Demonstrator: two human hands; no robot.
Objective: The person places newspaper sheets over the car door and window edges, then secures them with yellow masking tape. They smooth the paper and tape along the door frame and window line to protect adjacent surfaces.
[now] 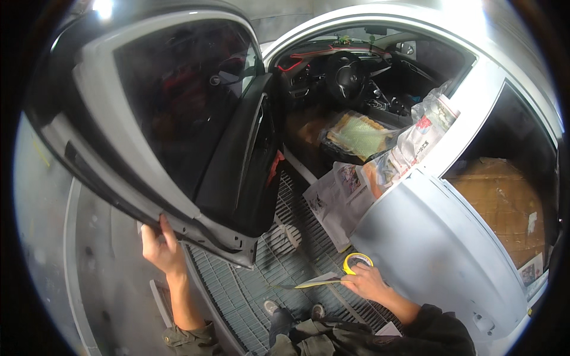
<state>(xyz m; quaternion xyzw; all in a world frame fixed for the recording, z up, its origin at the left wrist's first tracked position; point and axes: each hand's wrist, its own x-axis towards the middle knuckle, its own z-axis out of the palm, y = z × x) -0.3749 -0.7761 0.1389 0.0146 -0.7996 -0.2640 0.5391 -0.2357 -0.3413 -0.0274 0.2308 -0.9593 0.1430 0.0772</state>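
The open front car door (pixel 178 196) swings out on the left, its dark window and black inner panel facing the cabin. My left hand (pixel 163 252) grips the door's rear edge near its lower corner, with fingers at the rim and the rest of the grip partly hidden. In my right hand (pixel 368 283) is a roll of yellow tape (pixel 358 259). A thin, pointed strip (pixel 317 280), pale with a yellow edge, sticks out leftward from the same hand. I cannot tell whether that strip is joined to the roll.
Newspaper and clear film (pixel 380 178) cover the door pillar and sill. A dull grey rear door (pixel 439 237) stands close on my right, brown cardboard (pixel 499 207) in its window opening. Inside are a steering wheel (pixel 345 80) and a covered seat (pixel 359 135). Metal grating (pixel 237 291) lies underfoot.
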